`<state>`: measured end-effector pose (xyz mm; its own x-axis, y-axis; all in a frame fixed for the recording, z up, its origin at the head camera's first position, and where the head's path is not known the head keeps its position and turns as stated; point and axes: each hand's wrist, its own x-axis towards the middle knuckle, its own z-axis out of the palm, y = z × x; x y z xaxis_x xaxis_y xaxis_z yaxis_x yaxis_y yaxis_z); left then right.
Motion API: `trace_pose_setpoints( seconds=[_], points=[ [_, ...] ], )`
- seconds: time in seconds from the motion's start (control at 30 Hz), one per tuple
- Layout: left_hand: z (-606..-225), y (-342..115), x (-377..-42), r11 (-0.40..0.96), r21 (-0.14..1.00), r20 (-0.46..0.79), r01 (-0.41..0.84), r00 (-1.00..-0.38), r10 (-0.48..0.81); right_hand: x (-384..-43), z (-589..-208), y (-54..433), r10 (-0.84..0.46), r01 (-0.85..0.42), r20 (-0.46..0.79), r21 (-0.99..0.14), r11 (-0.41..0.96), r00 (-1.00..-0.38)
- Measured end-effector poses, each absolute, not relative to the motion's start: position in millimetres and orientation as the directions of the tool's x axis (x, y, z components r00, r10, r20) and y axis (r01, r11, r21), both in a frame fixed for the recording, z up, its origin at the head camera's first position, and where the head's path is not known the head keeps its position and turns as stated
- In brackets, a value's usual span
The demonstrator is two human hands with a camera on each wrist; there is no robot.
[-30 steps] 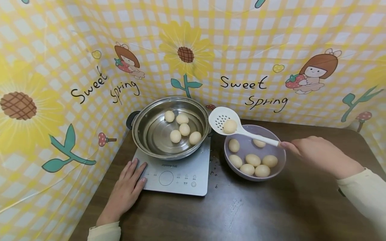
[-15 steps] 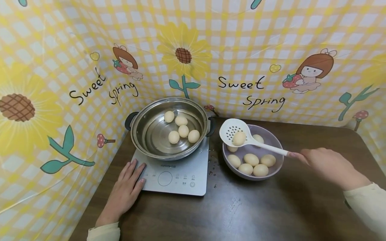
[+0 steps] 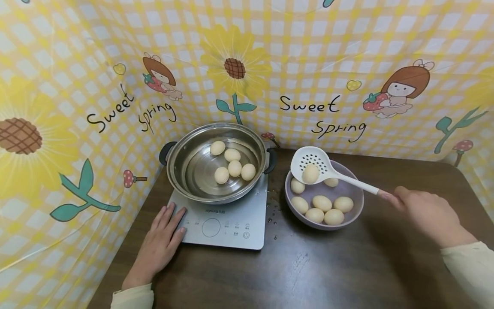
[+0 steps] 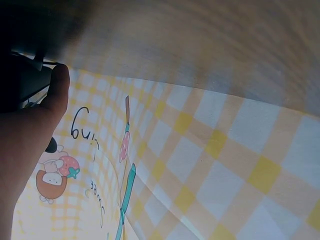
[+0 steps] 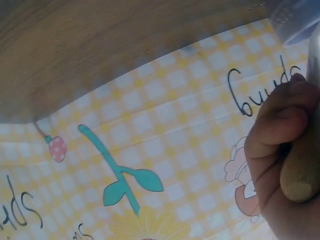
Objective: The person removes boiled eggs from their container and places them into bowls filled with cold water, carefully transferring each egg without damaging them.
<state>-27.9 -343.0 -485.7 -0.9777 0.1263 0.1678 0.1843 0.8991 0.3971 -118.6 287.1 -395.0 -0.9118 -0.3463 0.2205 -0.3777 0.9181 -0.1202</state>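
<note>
While right grip [image 3: 428, 211] holds skimmer [image 3: 329, 171], egg [image 3: 310, 174] rests aboard.

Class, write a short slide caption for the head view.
Right hand holding an egg on a perforated spoon over a lilac bowl of eggs.

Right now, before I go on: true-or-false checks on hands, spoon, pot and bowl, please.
1. The right hand grips the white slotted spoon. True.
2. The spoon carries two eggs. False: it carries one egg.
3. The left hand lies at the left edge of the cooker. True.
4. The pot on the cooker stands left of the purple bowl. True.
5. The pot holds three eggs. False: five eggs lie in it.
</note>
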Motion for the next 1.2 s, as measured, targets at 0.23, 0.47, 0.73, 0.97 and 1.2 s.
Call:
trace_pose_setpoints(
  seconds=[0.23, 0.47, 0.73, 0.97, 1.2],
  points=[
    [-486.0, -344.3, -26.3, 0.899, 0.398, 0.169, 0.182, -0.978, 0.124, -120.7, -401.0, 296.0, -0.338, -0.383, 0.334, -0.079, 0.92, -0.88],
    [-486.6, -345.3, -25.8, 0.902, 0.39, 0.177, 0.185, -0.976, 0.123, -122.4, -402.2, 301.5, -0.343, -0.397, 0.358, -0.089, 0.913, -0.868],
    [-488.3, -346.4, -25.5, 0.902, 0.392, 0.185, 0.183, -0.976, 0.117, -123.3, -394.7, 300.2, -0.312, -0.372, 0.302, -0.164, 0.914, -0.901],
    [-489.8, -347.2, -26.0, 0.902, 0.385, 0.2, 0.194, -0.972, 0.124, -124.3, -387.5, 288.6, -0.297, -0.368, 0.293, -0.228, 0.901, -0.909],
    [-490.1, -346.9, -28.8, 0.9, 0.384, 0.2, 0.203, -0.971, 0.134, -131.7, -373.9, 262.5, -0.283, -0.35, 0.239, -0.316, 0.882, -0.929]
  ],
)
